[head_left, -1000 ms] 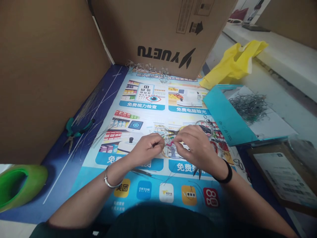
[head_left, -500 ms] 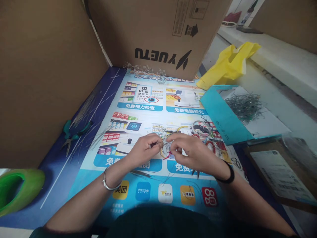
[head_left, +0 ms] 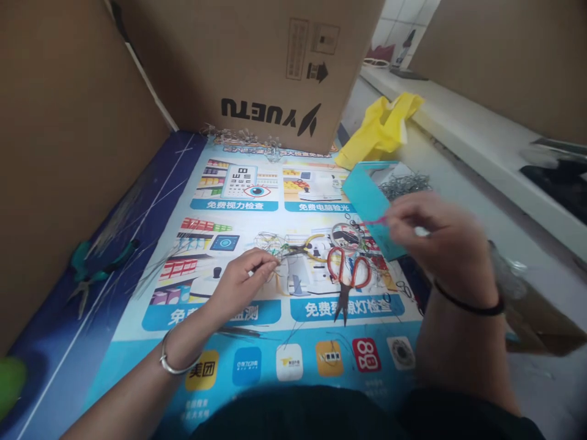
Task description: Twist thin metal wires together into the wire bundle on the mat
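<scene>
We saw the left hand (head_left: 241, 278) low on the printed poster (head_left: 247, 205), its thumb and forefinger pinched narrow on the near edge of the wire tangle (head_left: 280, 247), which lay in the middle of the sheet. The right hand (head_left: 443, 244) was lifted above the table to the right, blurred, its fingertips closed on a short pink strand (head_left: 376, 222) that stuck out to the left, well apart from the tangle. Between the two hands lay red-handled scissors (head_left: 348, 275), blades pointing near. Beyond the right hand sat a teal folder (head_left: 367, 195) with a heap of grey wire pieces (head_left: 403, 181) on it, and farther off a yellow bag (head_left: 380, 125). A cardboard box (head_left: 257, 61) stood at the far end, and teal pliers (head_left: 94, 272) lay at the left.
</scene>
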Available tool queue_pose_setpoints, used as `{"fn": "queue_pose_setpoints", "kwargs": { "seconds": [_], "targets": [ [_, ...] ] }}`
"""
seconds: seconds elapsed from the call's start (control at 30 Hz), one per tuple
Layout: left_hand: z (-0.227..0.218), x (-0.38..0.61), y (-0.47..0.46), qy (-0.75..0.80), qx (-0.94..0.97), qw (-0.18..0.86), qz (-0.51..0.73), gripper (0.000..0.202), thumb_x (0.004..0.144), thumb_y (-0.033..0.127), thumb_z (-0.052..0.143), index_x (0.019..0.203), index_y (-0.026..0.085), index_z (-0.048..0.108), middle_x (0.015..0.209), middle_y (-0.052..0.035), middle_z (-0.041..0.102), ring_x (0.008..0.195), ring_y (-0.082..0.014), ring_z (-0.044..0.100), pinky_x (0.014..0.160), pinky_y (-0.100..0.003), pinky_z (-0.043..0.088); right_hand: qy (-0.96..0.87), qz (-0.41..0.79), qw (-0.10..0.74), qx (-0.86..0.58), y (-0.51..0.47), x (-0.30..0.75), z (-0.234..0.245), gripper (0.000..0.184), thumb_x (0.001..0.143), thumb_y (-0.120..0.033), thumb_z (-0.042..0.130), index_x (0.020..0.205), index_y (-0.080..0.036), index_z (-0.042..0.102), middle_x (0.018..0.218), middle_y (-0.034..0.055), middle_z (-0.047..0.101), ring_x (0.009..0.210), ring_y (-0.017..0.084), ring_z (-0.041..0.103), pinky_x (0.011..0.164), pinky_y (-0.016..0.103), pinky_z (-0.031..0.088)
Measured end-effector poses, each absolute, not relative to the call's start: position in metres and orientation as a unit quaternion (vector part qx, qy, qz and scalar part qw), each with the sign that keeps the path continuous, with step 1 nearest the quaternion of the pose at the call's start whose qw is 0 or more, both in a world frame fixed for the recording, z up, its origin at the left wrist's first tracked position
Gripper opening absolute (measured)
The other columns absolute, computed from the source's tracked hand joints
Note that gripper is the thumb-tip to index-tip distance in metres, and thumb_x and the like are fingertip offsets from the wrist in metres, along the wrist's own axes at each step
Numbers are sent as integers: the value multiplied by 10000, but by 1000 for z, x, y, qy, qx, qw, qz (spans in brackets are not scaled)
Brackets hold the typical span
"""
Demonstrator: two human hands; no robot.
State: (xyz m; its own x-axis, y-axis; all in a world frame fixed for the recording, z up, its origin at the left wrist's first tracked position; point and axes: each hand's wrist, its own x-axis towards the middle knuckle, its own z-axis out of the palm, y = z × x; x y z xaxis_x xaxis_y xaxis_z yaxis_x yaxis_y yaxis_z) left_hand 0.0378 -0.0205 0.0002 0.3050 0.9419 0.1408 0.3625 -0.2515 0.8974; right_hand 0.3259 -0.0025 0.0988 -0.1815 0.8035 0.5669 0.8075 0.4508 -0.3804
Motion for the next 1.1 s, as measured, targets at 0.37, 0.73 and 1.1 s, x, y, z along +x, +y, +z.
{"fn": "queue_pose_setpoints", "kwargs": {
  "seconds": [0.37, 0.73, 1.1],
  "targets": [
    [-7, 38, -20, 507, 674, 383, 377, 162, 862, 250, 504, 947, 200, 633, 804, -15, 643, 705, -131, 592, 645, -240, 479, -771, 24, 106, -628, 26, 391, 85, 133, 677, -95, 611, 567, -159, 573, 614, 26, 614, 547, 91, 496, 542, 282, 343],
    [-6, 39, -16, 519, 529, 484, 466, 133, 828, 263, 554, 904, 165, 603, 769, 5, 607, 602, -82, 533, 592, -210, 466, -831, 222, 302, -412, 12, 233, 46, 101, 724, -91, 518, 690, -174, 564, 668, -12, 590, 588, 91, 526, 559, 207, 406],
    [-16, 38, -14, 506, 509, 489, 497, 287, 793, 295, 631, 1050, 170, 610, 959, -61, 660, 783, -141, 617, 702, -264, 516, -869, 81, 286, -396, 21, 206, 29, 100, 758, -108, 490, 722, -189, 536, 721, 32, 608, 661, 147, 560, 614, 256, 420]
  ]
}}
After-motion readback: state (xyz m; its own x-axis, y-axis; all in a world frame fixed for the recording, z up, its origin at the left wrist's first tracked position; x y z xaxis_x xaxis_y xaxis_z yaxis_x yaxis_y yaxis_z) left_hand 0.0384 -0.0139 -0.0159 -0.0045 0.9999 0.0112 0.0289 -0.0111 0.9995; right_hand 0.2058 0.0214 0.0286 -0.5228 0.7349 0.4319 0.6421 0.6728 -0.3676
